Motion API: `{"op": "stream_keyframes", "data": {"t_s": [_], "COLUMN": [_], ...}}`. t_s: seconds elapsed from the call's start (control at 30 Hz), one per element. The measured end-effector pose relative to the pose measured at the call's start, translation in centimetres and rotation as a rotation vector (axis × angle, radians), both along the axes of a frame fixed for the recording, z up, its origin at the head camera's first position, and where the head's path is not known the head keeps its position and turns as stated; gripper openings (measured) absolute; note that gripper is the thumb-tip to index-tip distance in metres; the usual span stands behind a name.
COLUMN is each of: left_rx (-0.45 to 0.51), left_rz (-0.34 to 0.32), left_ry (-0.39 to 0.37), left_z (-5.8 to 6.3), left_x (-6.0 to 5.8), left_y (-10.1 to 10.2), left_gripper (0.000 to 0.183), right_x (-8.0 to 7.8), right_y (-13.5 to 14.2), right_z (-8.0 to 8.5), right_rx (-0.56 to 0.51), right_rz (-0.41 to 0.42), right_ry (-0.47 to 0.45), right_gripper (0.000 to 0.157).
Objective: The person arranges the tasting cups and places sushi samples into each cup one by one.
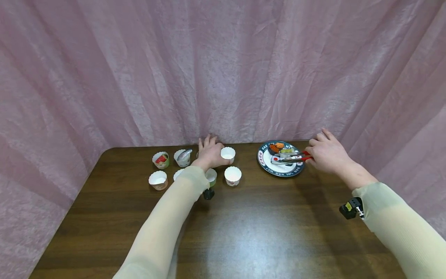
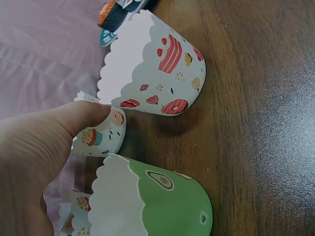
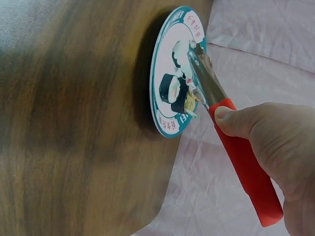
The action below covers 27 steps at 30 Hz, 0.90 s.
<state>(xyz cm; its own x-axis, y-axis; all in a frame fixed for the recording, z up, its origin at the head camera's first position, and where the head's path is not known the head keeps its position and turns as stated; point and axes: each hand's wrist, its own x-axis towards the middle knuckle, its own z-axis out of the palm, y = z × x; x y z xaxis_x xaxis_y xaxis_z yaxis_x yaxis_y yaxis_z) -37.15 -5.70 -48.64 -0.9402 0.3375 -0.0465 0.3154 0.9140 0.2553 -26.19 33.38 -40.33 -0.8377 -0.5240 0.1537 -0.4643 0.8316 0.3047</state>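
My right hand (image 1: 325, 153) grips red-handled metal tongs (image 3: 246, 172). Their metal ends reach over a round plate (image 1: 263, 166) with a teal patterned rim, at a white sushi piece. Black-wrapped sushi rolls (image 3: 171, 88) and an orange-topped piece (image 1: 279, 145) also lie on the plate. Among paper baking cups is my left hand (image 1: 210, 154), its fingers extended toward the curtain. Its thumb touches or lies just before a white cup with cupcake prints (image 2: 106, 137). Nearby stand a cake-printed cup (image 2: 167, 73) and a green avocado-printed cup (image 2: 177, 201).
At the left, one cup (image 1: 160, 160) holds a red-topped piece and another cup (image 1: 182, 158) a silvery piece. A white-lined cup (image 1: 158, 180) stands in front of them. The left forearm partly hides other cups. A pink curtain (image 1: 223, 77) hangs behind the brown wooden table (image 1: 265, 224).
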Motion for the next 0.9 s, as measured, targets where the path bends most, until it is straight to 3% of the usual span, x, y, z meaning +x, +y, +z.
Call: {"op": "stream_keyframes", "data": {"t_s": [0.43, 0.67, 0.9], "left_rx": [-0.007, -0.002, 0.004], "left_rz": [0.013, 0.005, -0.013], "left_ry": [-0.041, -0.033, -0.014], "left_z": [-0.5, -0.3, -0.1], "left_x": [-0.4, -0.1, 0.3], "left_y": [-0.2, -0.1, -0.1], "left_gripper": [0.069, 0.066, 0.064], "right_x": [0.1, -0.2, -0.8], "right_y": [-0.7, -1.5, -4.2], "right_z": [0.2, 1.3, 2.8], "right_rx": [-0.005, -0.016, -0.002], "right_rz": [0.043, 0.085, 0.089], "right_ry": [0.045, 0.092, 0.096], "right_gripper": [0.032, 0.030, 0.030]}}
